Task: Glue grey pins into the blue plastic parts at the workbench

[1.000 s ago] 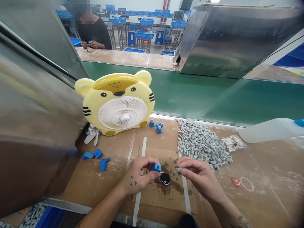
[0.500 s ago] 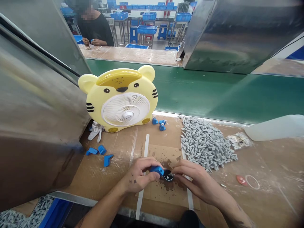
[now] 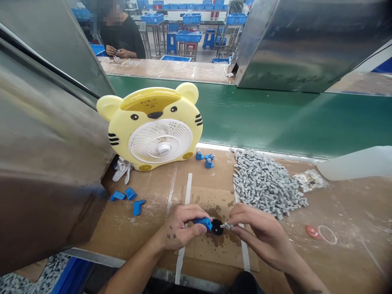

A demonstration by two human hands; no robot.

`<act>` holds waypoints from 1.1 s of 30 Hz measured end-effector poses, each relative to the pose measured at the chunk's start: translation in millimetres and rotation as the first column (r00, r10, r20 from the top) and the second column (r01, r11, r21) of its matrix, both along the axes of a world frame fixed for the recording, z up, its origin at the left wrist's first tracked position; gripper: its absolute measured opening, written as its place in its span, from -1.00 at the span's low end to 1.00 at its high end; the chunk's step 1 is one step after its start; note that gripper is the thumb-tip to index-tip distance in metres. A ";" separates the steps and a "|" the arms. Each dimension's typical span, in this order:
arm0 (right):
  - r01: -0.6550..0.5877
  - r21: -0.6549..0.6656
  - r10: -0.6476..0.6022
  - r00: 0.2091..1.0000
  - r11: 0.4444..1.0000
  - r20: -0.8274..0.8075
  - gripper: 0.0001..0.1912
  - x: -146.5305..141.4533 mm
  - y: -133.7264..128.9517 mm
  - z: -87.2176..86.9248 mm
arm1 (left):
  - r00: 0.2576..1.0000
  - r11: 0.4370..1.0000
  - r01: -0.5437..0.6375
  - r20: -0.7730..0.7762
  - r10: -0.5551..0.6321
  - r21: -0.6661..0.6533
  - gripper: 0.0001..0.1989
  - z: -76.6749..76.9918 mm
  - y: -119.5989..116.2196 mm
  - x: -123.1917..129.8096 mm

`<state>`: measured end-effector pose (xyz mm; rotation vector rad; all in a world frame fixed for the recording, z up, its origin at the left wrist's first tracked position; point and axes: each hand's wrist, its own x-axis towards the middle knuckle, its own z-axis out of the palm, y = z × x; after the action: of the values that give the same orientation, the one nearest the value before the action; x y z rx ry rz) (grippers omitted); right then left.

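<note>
Pinching a small blue block (image 3: pixel 203 223) in the left hand (image 3: pixel 180 226), the person brings the right hand (image 3: pixel 260 232), fingertips clamped on a tiny grey piece (image 3: pixel 227 225), beside it above a black cap (image 3: pixel 217 227); loosening could drop it among stains.

Brown workbench (image 3: pixel 352 228) covered in taped cardboard, dusted white in places. At the back left, a yellow tiger-faced fan (image 3: pixel 153 126) standing upright, with a white glove (image 3: pixel 121 169) beside its base. Three loose blue plastic pieces (image 3: pixel 128 198) near the left edge, three smaller blue ones (image 3: pixel 206 158) just right of the fan. A heap of small grey parts (image 3: pixel 266 185) at centre right. Farther right, a white bottle (image 3: pixel 355 163) lying on its side, possibly a clear bag (image 3: pixel 309 179), a red disc (image 3: pixel 312 232) and a thin ring (image 3: pixel 327 234).
</note>
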<state>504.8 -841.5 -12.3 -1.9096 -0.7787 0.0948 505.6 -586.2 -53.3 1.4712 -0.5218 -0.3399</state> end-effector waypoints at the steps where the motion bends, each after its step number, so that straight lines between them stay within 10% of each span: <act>1: 0.008 0.050 -0.008 1.000 0.999 -0.003 -0.80 0.8 3.2 1.9 | 1.000 1.000 0.007 0.001 -0.007 0.004 -0.72 0.9 0.1 -0.1; 27: -0.033 0.056 0.031 0.999 0.998 0.035 -0.90 21.9 44.5 -4.4 | 0.997 0.975 -0.003 -0.069 0.019 0.222 -0.68 24.5 7.0 12.8; 30: 0.017 -0.046 -0.013 0.996 0.999 0.086 -0.89 47.8 38.5 4.8 | 0.981 0.887 -0.170 -0.015 0.195 0.429 -0.52 28.0 27.5 16.2; 33: 0.184 -0.259 -0.147 0.976 0.948 0.159 -0.86 78.8 27.4 12.5 | 0.901 0.569 -0.425 0.272 0.337 0.704 -0.55 34.0 66.5 7.1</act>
<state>583.6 -814.0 0.3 -2.2562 -0.7211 -0.0371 512.7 -519.7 -19.3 2.3876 -0.1018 -0.1163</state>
